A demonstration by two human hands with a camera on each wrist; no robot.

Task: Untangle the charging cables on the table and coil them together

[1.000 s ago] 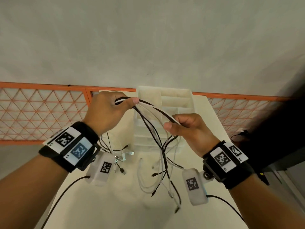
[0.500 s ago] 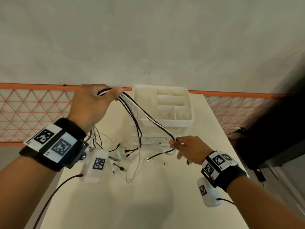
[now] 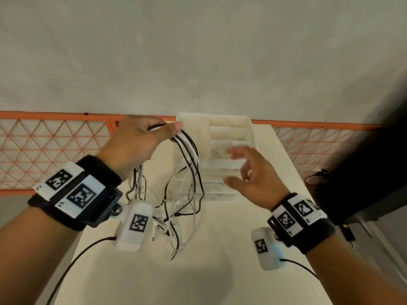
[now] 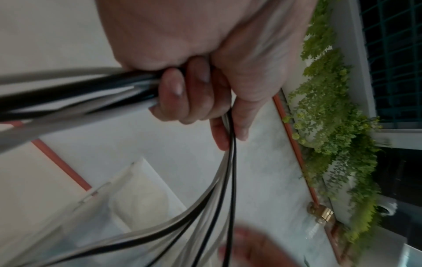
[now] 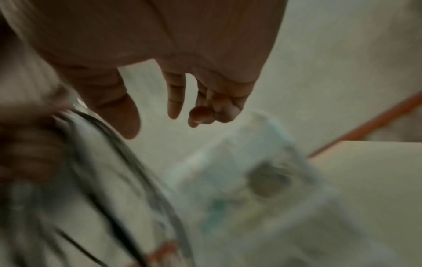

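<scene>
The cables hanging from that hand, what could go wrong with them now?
1. Only the left hand grips the cables; the right hand is open and holds nothing, so strands might slip from the fingers.
2. The loose ends lie crossed on the table, so lifting could tighten the knot.
3. The cables hang beside the white organizer and might snag it.

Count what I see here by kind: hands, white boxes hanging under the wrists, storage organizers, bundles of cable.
hands: 2, left hand and right hand
white wrist boxes: 2
storage organizer: 1
cable bundle: 1, strands too tangled to count
total: 6
</scene>
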